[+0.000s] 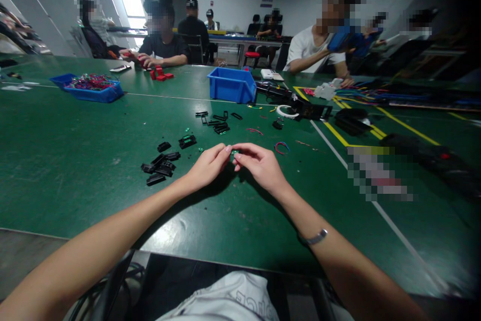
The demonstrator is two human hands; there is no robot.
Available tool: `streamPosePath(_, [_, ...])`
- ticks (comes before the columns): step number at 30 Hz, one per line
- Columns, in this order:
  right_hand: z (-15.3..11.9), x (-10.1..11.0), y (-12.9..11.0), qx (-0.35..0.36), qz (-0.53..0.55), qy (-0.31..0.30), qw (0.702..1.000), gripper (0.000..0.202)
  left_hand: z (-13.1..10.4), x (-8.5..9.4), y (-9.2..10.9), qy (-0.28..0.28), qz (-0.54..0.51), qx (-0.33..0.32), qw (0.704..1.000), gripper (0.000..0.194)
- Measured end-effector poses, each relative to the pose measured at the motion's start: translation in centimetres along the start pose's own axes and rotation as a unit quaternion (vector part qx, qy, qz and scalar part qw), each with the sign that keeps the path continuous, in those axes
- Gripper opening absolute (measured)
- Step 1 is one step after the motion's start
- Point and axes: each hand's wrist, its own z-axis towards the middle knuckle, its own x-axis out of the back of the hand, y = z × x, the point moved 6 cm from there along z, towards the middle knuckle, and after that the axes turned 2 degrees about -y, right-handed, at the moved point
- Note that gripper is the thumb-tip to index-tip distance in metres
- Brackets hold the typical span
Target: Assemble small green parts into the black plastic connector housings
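My left hand (211, 165) and my right hand (259, 163) meet at the fingertips above the green table. Between them shows a small green circuit board (234, 153), pinched by the fingers of both hands and mostly covered by them. Left of my hands lies a loose pile of black plastic housings (161, 165). One black housing (187, 141) with green inside sits just beyond the pile. Farther off are several thin black frames (221, 127). A red and blue wire loop (281, 148) rests to the right of my right hand.
A blue bin (231, 84) stands beyond the parts, and a blue tray (92, 91) of coloured wires is at far left. Black equipment, cables and yellow tape (336, 133) occupy the right side. Across the table, one person (160, 35) handles red pieces; another person (317, 43) holds something blue.
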Motion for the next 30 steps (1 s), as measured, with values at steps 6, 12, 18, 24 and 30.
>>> streamPosePath(6, [0.04, 0.15, 0.01, -0.007, 0.01, 0.005, 1.0, 0.03, -0.04, 0.08, 0.25, -0.018, -0.005, -0.008, 1.0, 0.043])
streamPosePath(12, [0.06, 0.31, -0.07, -0.005, 0.023, 0.008, 1.0, 0.03, 0.05, -0.01, 0.42, -0.052, -0.053, 0.001, 0.997, 0.031])
streamPosePath(18, [0.02, 0.3, -0.15, -0.003, 0.015, 0.004, 1.0, 0.029, 0.22, -0.18, 0.42, -0.07, -0.104, 0.017, 0.992, 0.032])
streamPosePath(24, [0.02, 0.27, -0.14, -0.004, 0.016, -0.001, 1.0, 0.03, 0.37, -0.01, 0.46, -0.078, -0.111, 0.016, 0.991, 0.029])
streamPosePath(30, [0.04, 0.22, -0.12, 0.001, 0.022, -0.005, 1.0, 0.028, 0.39, 0.03, 0.27, -0.083, -0.116, 0.014, 0.99, 0.03])
